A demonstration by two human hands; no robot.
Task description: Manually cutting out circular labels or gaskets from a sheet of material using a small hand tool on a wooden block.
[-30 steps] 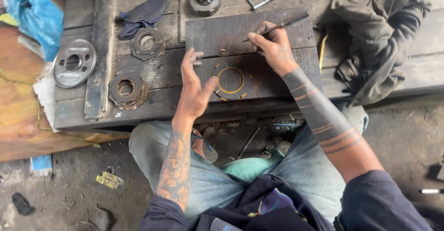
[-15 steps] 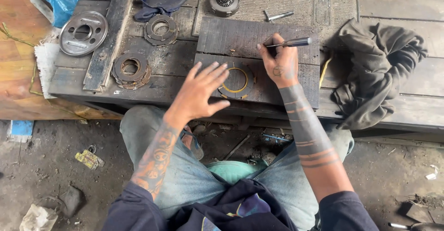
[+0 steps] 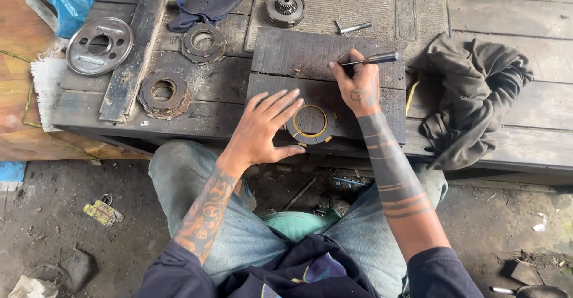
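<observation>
ring (image 3: pixel 311 124) between hands, on board (image 3: pixel 310 56)

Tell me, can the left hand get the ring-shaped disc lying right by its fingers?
Probably yes. The left hand lies open beside the ring-shaped disc, its fingertips at the rim, with nothing between them. The right hand holds a tool further back.

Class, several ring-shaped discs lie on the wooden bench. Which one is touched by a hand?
The yellow-edged ring disc on the dark board, under the left hand's fingertips. The stacked rusty discs, the second stack and the silver plate lie untouched further left.
</observation>
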